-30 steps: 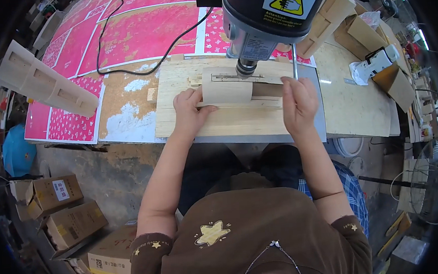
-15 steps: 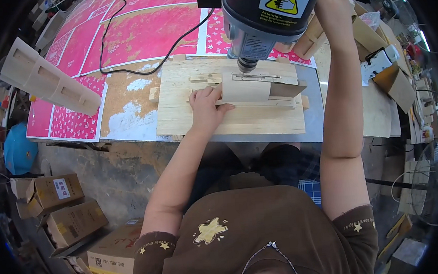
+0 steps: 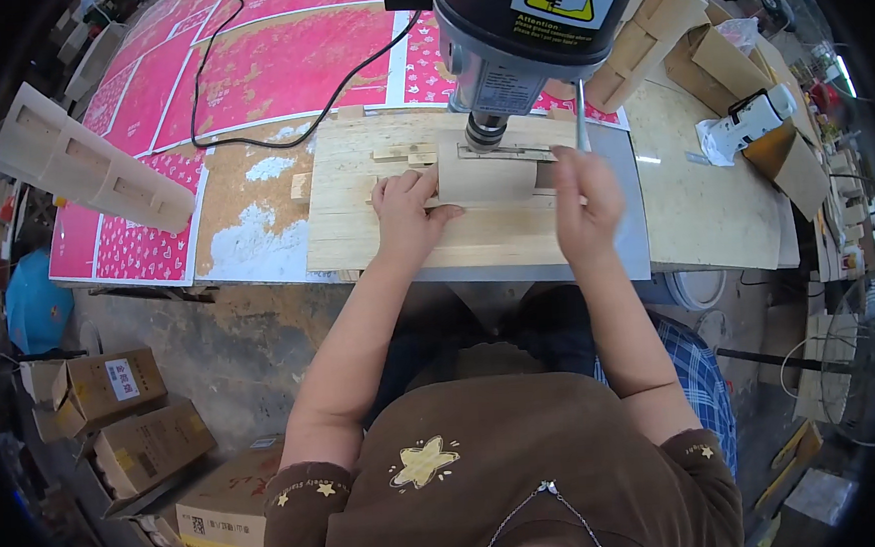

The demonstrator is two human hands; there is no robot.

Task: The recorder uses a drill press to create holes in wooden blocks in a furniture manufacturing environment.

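Observation:
A pale curved wooden piece (image 3: 489, 178) with a slot along its top lies in a wooden jig board (image 3: 355, 240). My left hand (image 3: 409, 210) grips its left end, fingers on the far side and thumb on the near side. Over the piece hangs a drill press (image 3: 528, 27), its chuck (image 3: 486, 133) close above the slot; the bit's tip cannot be made out. My right hand (image 3: 588, 199) is closed around the lower end of the press's metal feed lever (image 3: 581, 114), in front of the jig's right part, slightly blurred.
Slotted wooden tubes stand at the left (image 3: 90, 159) and behind the press at the right (image 3: 649, 40). A black cable (image 3: 294, 142) crosses the pink-covered table. Cardboard boxes (image 3: 153, 446) sit on the floor at left; an open carton (image 3: 786, 162) is on the right-hand table.
My right hand has come down and toward me from beside the press head, bringing the lever down. The chuck sits slightly lower. My left hand stays on the wooden piece.

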